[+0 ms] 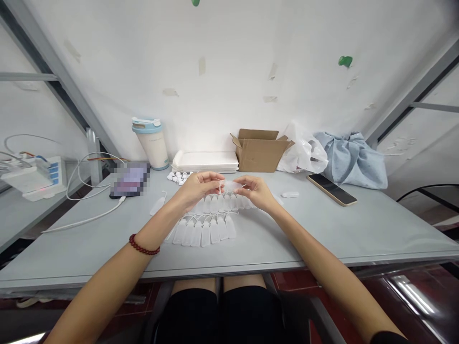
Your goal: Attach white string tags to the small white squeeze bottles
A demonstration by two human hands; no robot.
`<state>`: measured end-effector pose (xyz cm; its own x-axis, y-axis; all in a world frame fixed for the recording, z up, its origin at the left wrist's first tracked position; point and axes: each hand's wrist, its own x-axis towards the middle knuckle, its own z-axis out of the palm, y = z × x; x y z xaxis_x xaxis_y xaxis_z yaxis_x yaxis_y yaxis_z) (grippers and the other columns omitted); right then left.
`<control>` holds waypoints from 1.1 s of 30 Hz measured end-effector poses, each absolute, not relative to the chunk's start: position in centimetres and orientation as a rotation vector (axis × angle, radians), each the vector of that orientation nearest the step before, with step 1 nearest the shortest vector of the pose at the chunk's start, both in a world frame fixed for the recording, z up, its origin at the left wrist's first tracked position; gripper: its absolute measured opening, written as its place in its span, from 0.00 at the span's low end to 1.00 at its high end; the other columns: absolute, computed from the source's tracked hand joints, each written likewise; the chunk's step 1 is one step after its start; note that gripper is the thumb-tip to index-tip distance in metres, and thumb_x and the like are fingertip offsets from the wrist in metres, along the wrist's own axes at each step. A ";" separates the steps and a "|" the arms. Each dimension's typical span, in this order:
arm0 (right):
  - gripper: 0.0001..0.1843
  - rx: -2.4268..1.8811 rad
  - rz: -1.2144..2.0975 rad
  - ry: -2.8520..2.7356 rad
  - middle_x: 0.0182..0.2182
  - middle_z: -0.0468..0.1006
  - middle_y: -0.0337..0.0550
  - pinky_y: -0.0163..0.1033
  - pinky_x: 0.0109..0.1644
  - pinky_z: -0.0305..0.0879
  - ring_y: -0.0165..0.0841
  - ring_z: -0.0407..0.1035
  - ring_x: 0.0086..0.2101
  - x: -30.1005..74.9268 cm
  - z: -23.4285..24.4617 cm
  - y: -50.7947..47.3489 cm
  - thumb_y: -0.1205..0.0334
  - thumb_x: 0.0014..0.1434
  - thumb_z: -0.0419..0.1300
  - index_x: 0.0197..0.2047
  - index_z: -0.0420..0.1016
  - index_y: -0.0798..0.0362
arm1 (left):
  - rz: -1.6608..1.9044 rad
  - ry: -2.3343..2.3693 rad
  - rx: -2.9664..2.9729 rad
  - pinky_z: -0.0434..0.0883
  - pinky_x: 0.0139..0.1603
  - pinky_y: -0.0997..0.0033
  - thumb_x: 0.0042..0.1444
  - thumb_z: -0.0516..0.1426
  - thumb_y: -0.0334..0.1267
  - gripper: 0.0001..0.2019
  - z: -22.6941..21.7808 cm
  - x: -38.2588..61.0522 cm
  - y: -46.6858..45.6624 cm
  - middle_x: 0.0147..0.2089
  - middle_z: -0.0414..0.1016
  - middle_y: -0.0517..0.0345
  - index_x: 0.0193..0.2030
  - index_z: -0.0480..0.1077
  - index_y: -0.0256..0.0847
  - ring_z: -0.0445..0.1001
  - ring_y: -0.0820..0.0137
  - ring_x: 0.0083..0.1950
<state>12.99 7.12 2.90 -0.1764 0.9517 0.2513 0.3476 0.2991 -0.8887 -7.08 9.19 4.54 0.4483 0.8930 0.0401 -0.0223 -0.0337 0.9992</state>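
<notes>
My left hand (198, 187) and my right hand (254, 190) meet above the grey table (376, 224), both pinching one small translucent white plastic tag (231, 184) between their fingertips. A red bead bracelet (143, 246) circles my left wrist. Just below the hands lie two rows of several similar white tags (206, 229), laid side by side. A loose tag (158, 205) lies to the left and another small white piece (289, 194) to the right.
At the back stand a cup with a blue lid (150, 143), a stack of white trays (205, 161), a small heap of white bits (178, 177), an open cardboard box (258, 150), a plastic bag (304, 153) and blue cloth (351, 160). Phones lie left (129, 180) and right (332, 189).
</notes>
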 end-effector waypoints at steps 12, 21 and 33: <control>0.12 -1.108 1.087 -1.596 0.35 0.78 0.43 0.40 0.42 0.64 0.34 0.71 0.35 12.5 3.0 6.6 0.58 0.47 0.63 0.36 0.75 0.54 | 0.962 0.918 1.547 0.70 0.32 0.69 0.46 0.62 0.46 0.15 4.9 -6.3 8.3 0.31 0.74 0.57 0.38 0.73 0.39 0.73 0.68 0.34; 0.19 -1.064 1.007 -1.647 0.30 0.77 0.42 0.37 0.33 0.65 0.30 0.70 0.28 11.8 2.3 6.2 0.51 0.49 0.63 0.40 0.71 0.54 | 1.001 0.930 1.664 0.69 0.28 0.73 0.46 0.61 0.48 0.15 4.4 -6.3 8.5 0.31 0.74 0.57 0.34 0.73 0.37 0.71 0.71 0.32; 0.18 -1.102 0.916 -1.807 0.24 0.74 0.36 0.33 0.25 0.61 0.29 0.71 0.22 11.4 2.7 5.4 0.50 0.57 0.56 0.45 0.66 0.53 | 0.944 1.029 1.808 0.68 0.29 0.73 0.51 0.58 0.50 0.16 4.5 -6.1 7.9 0.26 0.74 0.58 0.29 0.72 0.36 0.69 0.73 0.26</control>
